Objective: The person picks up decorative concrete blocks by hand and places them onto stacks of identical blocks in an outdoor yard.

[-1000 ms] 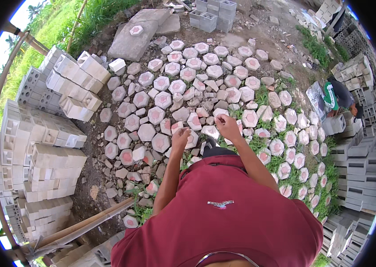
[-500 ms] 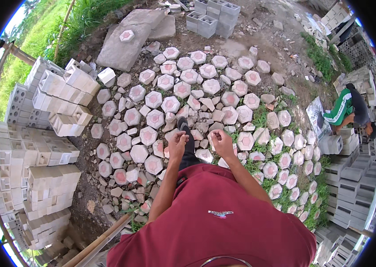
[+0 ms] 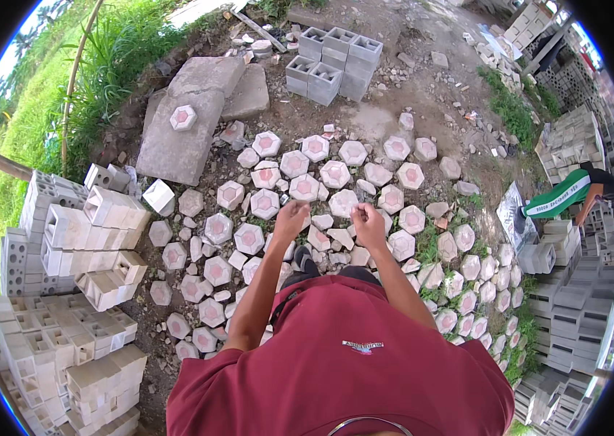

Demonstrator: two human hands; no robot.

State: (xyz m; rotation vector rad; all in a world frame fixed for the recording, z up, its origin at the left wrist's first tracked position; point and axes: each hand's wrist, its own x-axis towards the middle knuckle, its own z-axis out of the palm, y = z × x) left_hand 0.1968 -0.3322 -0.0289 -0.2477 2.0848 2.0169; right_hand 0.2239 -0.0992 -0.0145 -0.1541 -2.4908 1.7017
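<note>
My left hand (image 3: 292, 219) is raised in front of me at waist height, its fingers curled in with nothing visible in them. My right hand (image 3: 369, 224) is held level with it a short way to the right, its fingers likewise bent closed and no object showing. Both hang over hexagonal paving blocks (image 3: 334, 174), pale grey with reddish hexagon centres, laid loosely across the ground with gaps. Neither hand touches a block. My dark shoe (image 3: 305, 259) shows on the ground between my forearms, below the hands.
Stacks of hollow concrete blocks (image 3: 78, 247) line the left side. Several grey blocks (image 3: 336, 64) stand ahead. A concrete slab (image 3: 183, 138) bears one hexagonal paver (image 3: 183, 118). At right, a person in a green sleeve (image 3: 561, 195) bends beside grey blocks (image 3: 538, 258). Broken stones (image 3: 319, 238) lie between the pavers.
I have moved forward over the pavers; the slab and grey block stack now appear nearer. Both hands stay raised and curled, slightly higher in the picture.
</note>
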